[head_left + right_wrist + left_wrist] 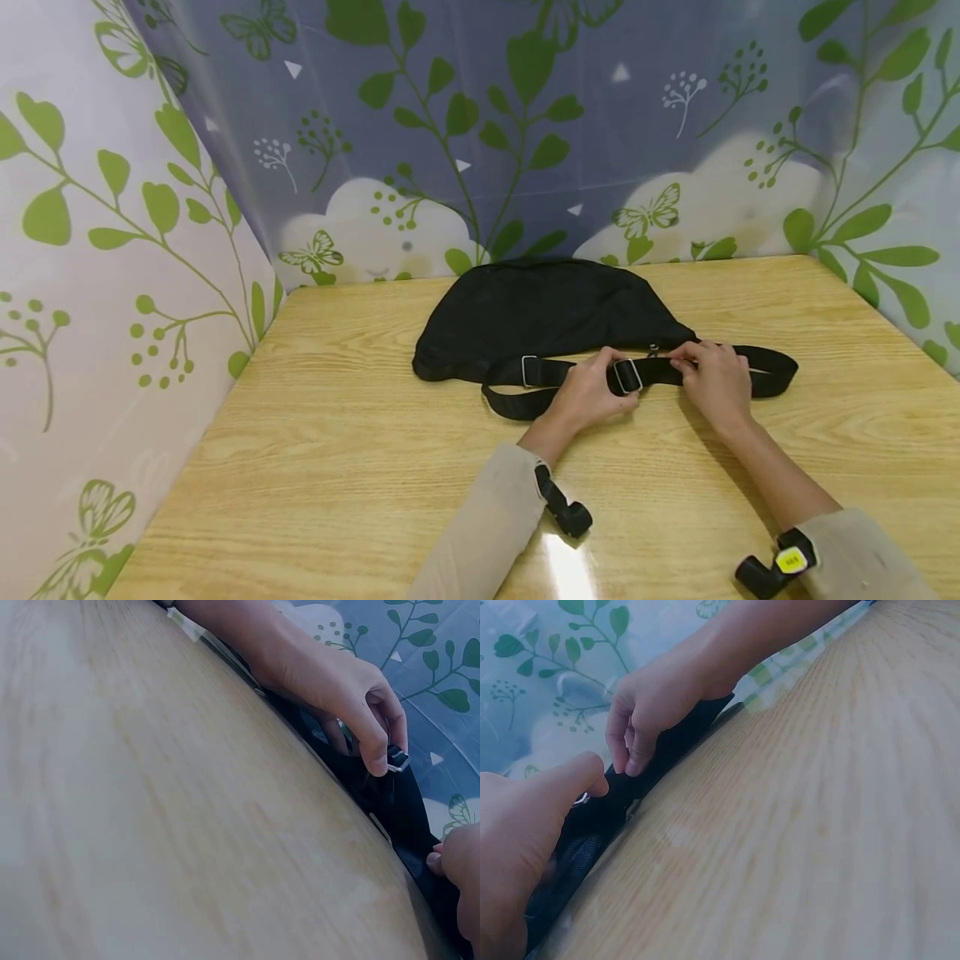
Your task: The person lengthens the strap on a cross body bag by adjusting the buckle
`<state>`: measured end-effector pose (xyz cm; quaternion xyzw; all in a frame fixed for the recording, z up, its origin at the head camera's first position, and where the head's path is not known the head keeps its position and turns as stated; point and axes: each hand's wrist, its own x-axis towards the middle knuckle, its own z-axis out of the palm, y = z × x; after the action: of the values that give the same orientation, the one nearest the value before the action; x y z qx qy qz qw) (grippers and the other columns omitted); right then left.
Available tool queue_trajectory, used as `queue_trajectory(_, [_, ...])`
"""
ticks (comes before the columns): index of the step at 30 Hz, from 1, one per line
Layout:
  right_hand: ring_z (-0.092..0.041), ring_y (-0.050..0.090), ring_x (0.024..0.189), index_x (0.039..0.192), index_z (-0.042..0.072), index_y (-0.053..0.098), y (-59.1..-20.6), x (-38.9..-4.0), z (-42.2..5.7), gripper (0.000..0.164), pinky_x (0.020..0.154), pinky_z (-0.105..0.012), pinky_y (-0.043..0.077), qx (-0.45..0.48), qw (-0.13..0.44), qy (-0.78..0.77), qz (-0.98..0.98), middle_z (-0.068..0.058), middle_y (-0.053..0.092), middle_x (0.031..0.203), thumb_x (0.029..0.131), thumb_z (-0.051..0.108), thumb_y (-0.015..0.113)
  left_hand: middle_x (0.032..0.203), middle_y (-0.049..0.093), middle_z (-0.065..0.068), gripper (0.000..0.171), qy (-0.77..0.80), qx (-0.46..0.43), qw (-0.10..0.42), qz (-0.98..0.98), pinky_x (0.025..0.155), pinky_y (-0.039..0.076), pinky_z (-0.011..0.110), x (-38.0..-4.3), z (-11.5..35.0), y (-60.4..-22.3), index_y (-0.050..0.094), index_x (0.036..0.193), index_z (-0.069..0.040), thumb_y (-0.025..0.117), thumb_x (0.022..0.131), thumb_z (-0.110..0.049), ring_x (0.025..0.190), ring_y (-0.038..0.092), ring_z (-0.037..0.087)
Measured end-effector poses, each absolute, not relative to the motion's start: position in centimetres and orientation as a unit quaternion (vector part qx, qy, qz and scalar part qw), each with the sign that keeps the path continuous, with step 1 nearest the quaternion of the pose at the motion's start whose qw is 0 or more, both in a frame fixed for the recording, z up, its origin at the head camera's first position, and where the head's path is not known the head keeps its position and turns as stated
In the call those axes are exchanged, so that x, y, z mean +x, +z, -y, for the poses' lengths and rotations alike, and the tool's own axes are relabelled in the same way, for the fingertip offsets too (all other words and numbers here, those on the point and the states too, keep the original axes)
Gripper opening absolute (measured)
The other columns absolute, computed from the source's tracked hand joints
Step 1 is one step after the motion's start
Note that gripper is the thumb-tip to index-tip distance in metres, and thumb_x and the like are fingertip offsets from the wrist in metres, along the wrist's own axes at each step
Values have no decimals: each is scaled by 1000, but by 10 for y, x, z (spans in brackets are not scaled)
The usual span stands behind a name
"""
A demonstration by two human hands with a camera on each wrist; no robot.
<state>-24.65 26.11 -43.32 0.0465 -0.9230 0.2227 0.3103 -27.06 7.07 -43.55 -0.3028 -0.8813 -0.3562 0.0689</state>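
Observation:
A black waist bag lies flat on the wooden table, its black strap stretched along the near side. Beside the metal slider buckle, my left hand grips the strap between thumb and fingers. The right wrist view shows that buckle at the left hand's fingertips. A little to the right, my right hand pinches the strap with thumb and fingertips. Another metal ring sits on the strap left of the left hand. Loops of strap bend out at both ends.
The wooden table meets a blue leaf-patterned backdrop just behind the bag. Patterned side walls rise left and right. Black bands with small devices are worn on both sleeves.

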Motion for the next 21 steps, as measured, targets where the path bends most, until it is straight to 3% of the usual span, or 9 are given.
queue_trajectory(7, [-37,49,73,82,2,69,-435,-246,-261,4,66,-50,33,31,314,223,922,-19,62,82,77,2,70,109,60,-3,56,-300,-279,79,909,74,43,20,-271,-71,-435,52,124,-18,72,76,-41,92,56,7])
queue_trajectory(13, [-40,50,82,86,1,68,-434,-247,-260,6,73,-53,35,43,310,254,915,-19,61,85,81,4,66,111,60,-4,46,-254,-268,115,922,81,44,24,-272,-70,-436,60,118,-17,72,78,-37,102,54,9])
queue_trajectory(17, [-36,51,95,105,1,66,-435,-251,-258,21,83,-53,35,127,284,306,900,-15,61,98,86,11,64,115,59,-5,47,-241,-284,110,922,85,42,23,-271,-70,-435,60,120,-18,71,80,-39,106,53,9])
queue_trajectory(21, [-31,49,104,121,7,58,-437,-252,-256,42,86,-52,35,237,231,315,890,-11,58,114,82,19,70,121,57,-5,49,-227,-300,96,922,89,39,22,-270,-70,-434,58,123,-18,69,81,-40,112,50,8])
